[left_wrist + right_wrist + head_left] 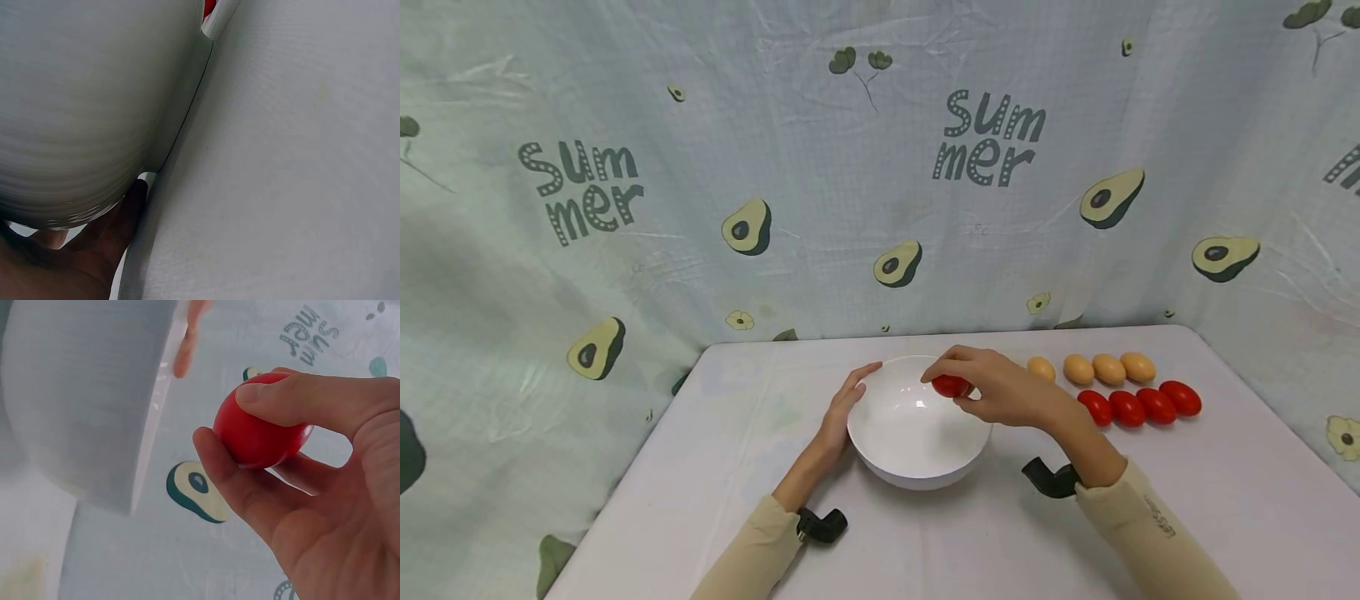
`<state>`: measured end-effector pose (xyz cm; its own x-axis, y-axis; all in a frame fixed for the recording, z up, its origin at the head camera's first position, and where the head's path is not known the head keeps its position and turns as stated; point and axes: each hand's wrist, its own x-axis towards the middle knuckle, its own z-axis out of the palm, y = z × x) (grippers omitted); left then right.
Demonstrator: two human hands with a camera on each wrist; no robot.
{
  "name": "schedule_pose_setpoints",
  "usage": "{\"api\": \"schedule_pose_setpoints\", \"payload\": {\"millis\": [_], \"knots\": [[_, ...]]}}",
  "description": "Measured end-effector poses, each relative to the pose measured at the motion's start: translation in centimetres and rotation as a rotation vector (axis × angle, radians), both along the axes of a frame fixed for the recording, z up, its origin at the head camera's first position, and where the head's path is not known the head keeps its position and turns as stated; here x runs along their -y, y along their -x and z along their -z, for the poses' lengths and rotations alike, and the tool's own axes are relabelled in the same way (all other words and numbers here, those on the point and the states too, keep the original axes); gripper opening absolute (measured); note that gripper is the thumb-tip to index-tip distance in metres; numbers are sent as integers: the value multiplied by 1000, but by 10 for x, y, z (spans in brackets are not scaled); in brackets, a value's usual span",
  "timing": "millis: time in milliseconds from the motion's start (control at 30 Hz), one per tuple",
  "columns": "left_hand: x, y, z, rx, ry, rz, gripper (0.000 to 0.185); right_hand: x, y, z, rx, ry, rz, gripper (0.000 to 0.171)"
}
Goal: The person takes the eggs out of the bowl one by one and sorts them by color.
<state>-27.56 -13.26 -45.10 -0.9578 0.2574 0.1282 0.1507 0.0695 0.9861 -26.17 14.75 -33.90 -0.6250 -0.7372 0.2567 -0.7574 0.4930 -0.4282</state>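
A staged tabletop set: white table [1225,500] before a draped avocado-print "Summer" cloth backdrop [700,167].

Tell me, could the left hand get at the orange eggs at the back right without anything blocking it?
Probably not easily. The left hand rests on the far side of the white bowl from the orange eggs, and the right hand, gripping a red egg over the bowl, lies across that path.

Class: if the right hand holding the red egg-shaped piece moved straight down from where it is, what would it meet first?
Probably the inside of the white bowl: the right hand holds the red piece above its rim, though depth is uncertain.
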Motion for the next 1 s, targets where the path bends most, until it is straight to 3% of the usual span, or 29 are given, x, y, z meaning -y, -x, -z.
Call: {"api": "schedule_pose_setpoints", "payload": {"millis": [200, 767, 1000], "knots": [[0, 0, 0, -12, -7, 4, 52, -16, -3, -5, 13, 2, 55, 45], [-1, 1, 2, -4, -7, -7, 52, -68, -4, -8, -97, -7, 194, 49], [-2, 0, 0, -6, -8, -7, 52, -89, -3, -8, -81, 15, 226, 51]]}}
